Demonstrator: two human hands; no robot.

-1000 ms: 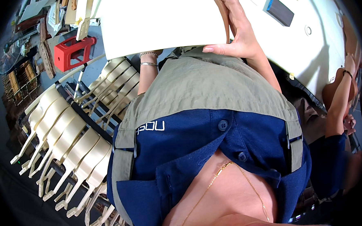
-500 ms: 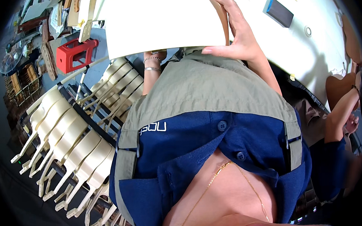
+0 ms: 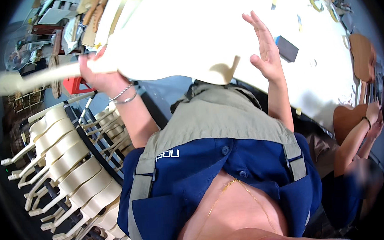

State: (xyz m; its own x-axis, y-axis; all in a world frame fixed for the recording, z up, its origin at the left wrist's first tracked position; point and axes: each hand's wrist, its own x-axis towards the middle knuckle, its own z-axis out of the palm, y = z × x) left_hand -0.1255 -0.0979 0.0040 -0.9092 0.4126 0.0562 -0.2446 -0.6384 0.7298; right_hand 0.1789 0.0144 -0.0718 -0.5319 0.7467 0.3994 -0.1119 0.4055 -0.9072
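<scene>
A pale cream guitar [image 3: 167,56] lies across the front of me, its body over the white table's near edge. Its neck sticks out to the left, and the headstock is blurred. My left hand [image 3: 105,74] is wrapped around the neck close to the body. To the right of the body, my right hand [image 3: 267,55] is raised with fingers spread and touches nothing. Its shadow falls on the guitar's lower right end. On the table beyond that hand is a dark block [image 3: 287,49] with a blue side.
Left of me stands a rack of several cream guitars [image 3: 68,157], with a red stool [image 3: 75,85] behind. Tape rolls [image 3: 316,5] lie on the white table [image 3: 303,83]. At the right, a co-worker's hands [image 3: 374,114] are by a brown guitar [image 3: 348,118].
My right hand has let go of the guitar's edge and stands apart from it. The guitar has turned, so its neck now points left, and my left hand has come into view on it.
</scene>
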